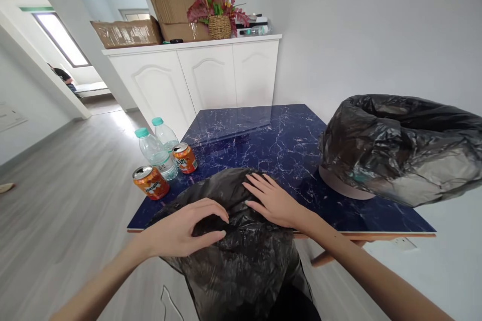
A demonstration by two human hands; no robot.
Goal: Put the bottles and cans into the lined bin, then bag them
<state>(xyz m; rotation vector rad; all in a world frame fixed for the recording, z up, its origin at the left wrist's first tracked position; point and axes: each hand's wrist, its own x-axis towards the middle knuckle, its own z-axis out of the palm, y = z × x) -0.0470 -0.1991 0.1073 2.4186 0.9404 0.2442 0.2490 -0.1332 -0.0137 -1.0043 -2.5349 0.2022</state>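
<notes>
A black plastic bag lies over the front edge of the blue marbled table and hangs down towards my lap. My left hand is at the bag's left side, fingers curved and thumb held apart from them, gripping nothing. On the upper part of the bag my right hand rests flat, its fingers stretched out. Left of the bag stand two orange soda cans, a front can and a back can, both with opened tops. What the bag contains, if anything, is hidden.
Two clear bottles with teal caps, a left bottle and a right bottle, stand by the cans. A bin lined with a black bag sits at the table's right. A white cabinet bearing cardboard boxes stands behind.
</notes>
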